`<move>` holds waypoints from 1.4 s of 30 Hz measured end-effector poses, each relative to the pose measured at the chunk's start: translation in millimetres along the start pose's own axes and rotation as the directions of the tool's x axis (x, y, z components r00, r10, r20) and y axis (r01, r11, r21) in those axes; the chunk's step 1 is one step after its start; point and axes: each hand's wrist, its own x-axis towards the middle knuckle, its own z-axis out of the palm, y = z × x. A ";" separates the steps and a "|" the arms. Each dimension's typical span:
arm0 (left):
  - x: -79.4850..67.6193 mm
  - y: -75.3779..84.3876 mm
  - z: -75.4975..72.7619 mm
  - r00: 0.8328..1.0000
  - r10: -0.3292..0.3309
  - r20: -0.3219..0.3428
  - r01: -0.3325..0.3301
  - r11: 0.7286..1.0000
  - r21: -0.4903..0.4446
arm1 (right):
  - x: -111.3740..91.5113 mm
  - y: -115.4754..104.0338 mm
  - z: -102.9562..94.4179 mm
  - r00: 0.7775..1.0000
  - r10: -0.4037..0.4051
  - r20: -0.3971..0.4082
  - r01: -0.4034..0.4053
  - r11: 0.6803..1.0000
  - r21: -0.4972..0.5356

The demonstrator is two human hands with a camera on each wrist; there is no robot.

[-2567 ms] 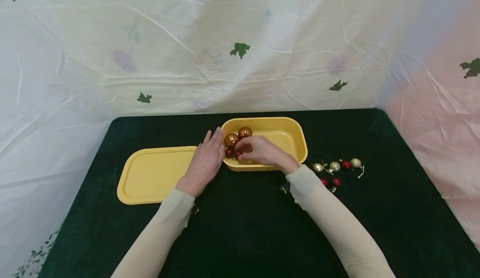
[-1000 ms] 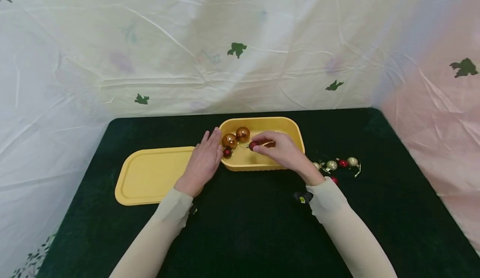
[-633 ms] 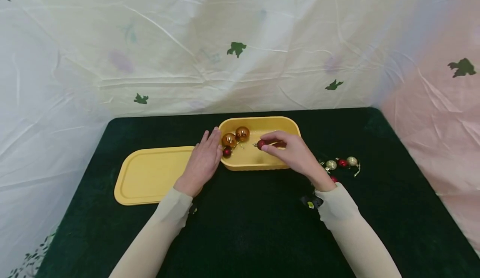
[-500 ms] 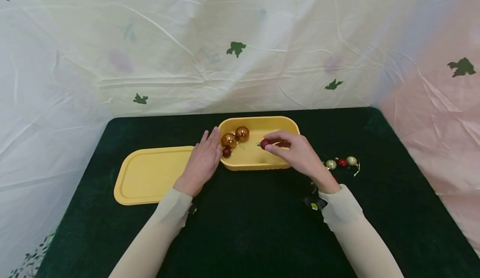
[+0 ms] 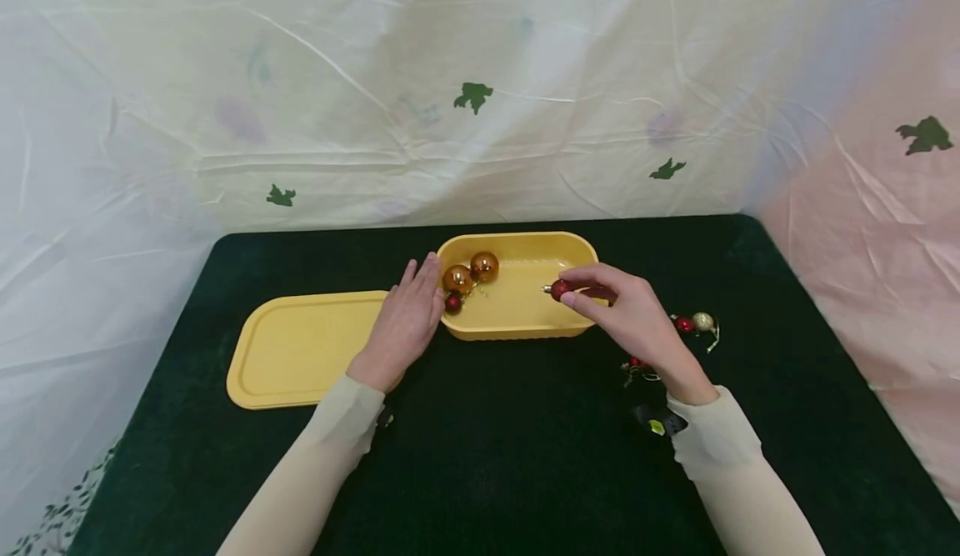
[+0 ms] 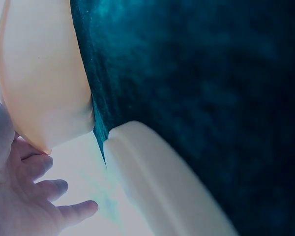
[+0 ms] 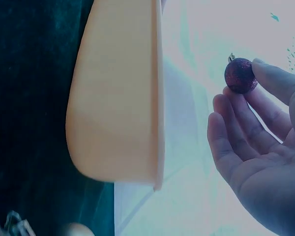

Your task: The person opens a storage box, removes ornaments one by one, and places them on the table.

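My right hand (image 5: 630, 318) pinches a small dark red bauble (image 5: 558, 290) between thumb and fingers, over the right end of a yellow box (image 5: 517, 333). In the right wrist view the bauble (image 7: 240, 76) is glittery, its metal cap pointing away from the palm, and it is above the level of the box rim. My left hand (image 5: 405, 314) lies with straight fingers against the box's left end. Inside the box, at that end, sit two shiny copper-gold baubles (image 5: 484, 267) and another dark red bauble (image 5: 453, 303).
A yellow lid (image 5: 300, 352) lies flat left of the box, partly under the left forearm's line of view. Right of the box, partly hidden by the right hand, lie a pale gold bauble (image 5: 702, 322) and red baubles (image 5: 684, 324) with ribbons. A patterned white curtain rises behind the dark green table.
My right hand has lifted the dark red bauble from the box's left end and carried it rightward to the right rim. The left hand has stayed at the box.
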 end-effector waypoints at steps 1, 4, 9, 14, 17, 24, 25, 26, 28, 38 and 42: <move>0.2 0.1 -0.1 1.000 -0.002 0.003 0.002 1.000 0.001 | -2.2 0.9 -2.0 1.000 0.001 -0.006 -0.001 1.000 0.006; 0.7 0.4 -0.1 1.000 -0.009 0.011 0.009 1.000 0.004 | -9.5 2.3 -8.1 1.000 0.005 -0.026 -0.005 1.000 0.015; 0.5 0.6 -0.2 1.000 -0.020 0.024 0.020 1.000 0.000 | -20.7 3.8 -18.0 0.998 -0.002 -0.062 0.003 1.000 0.016; 0.4 0.1 -0.3 1.000 -0.020 0.023 0.021 1.000 -0.006 | -28.6 5.3 -26.5 0.996 -0.010 -0.090 0.009 1.000 -0.005; 1.2 -0.4 -0.1 1.000 -0.018 0.019 0.018 1.000 -0.005 | -31.9 5.0 -30.6 0.994 0.026 -0.103 -0.028 0.999 -0.020; 2.6 -1.3 0.2 1.000 -0.014 0.019 0.014 1.000 0.002 | -38.9 7.1 -38.6 0.991 0.057 -0.121 -0.064 0.997 -0.054; 2.5 -1.5 0.2 1.000 -0.013 0.018 0.013 1.000 0.002 | -39.5 7.5 -39.4 0.991 0.061 -0.123 -0.068 0.996 -0.058; 2.5 -1.6 0.0 1.000 -0.013 0.016 0.013 1.000 0.002 | -40.0 8.1 -40.3 0.990 0.068 -0.126 -0.076 0.995 -0.058; 2.4 -1.8 0.0 1.000 -0.012 0.015 0.012 1.000 0.001 | -41.2 9.3 -42.1 0.988 0.076 -0.131 -0.085 0.994 -0.064; 1.3 -1.3 -0.7 1.000 -0.004 0.012 0.004 1.000 -0.004 | -54.3 23.4 -53.1 0.987 0.069 -0.145 -0.085 0.990 -0.108; 1.1 -1.2 -1.2 1.000 -0.005 0.015 0.006 1.000 -0.006 | -60.3 30.4 -58.5 0.985 0.067 -0.157 -0.086 0.989 -0.119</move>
